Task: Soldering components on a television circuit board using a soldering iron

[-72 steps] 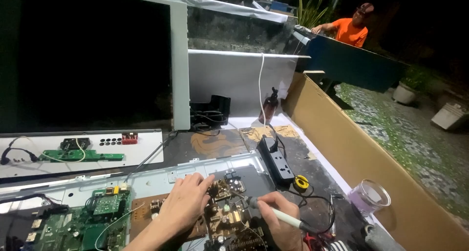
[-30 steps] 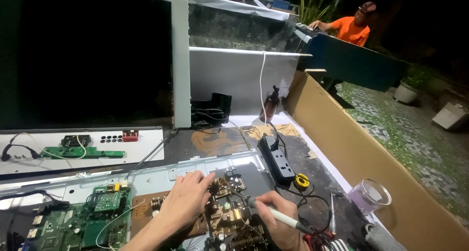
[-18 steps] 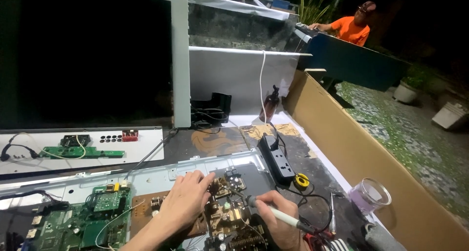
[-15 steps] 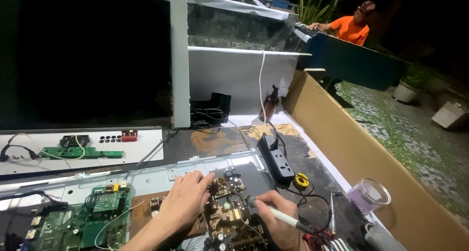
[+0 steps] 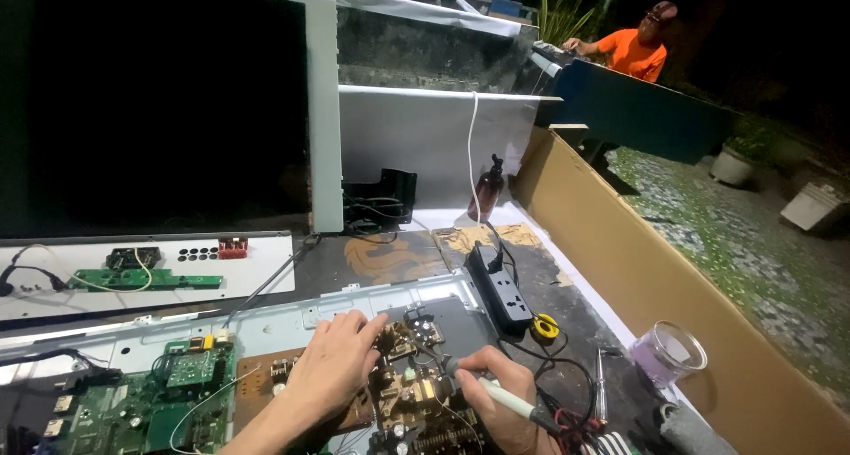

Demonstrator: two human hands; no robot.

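Left hand (image 5: 335,366) lies flat, fingers spread open, pressing the brown circuit board (image 5: 403,393). Right hand (image 5: 500,400) has its fingers closed around a soldering iron (image 5: 496,395), tip on the board just beyond the left fingertips. Advisable: keep the board pinned and the tip steady on one joint. Count: one brown board, one green board (image 5: 159,397) left of the fingers, one power strip (image 5: 502,287) beyond them.

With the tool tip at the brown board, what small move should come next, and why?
Probably ease the white-handled tool in the right hand down onto the brown board. Its tip sits just at the components, and the left hand lies flat, steadying the board.
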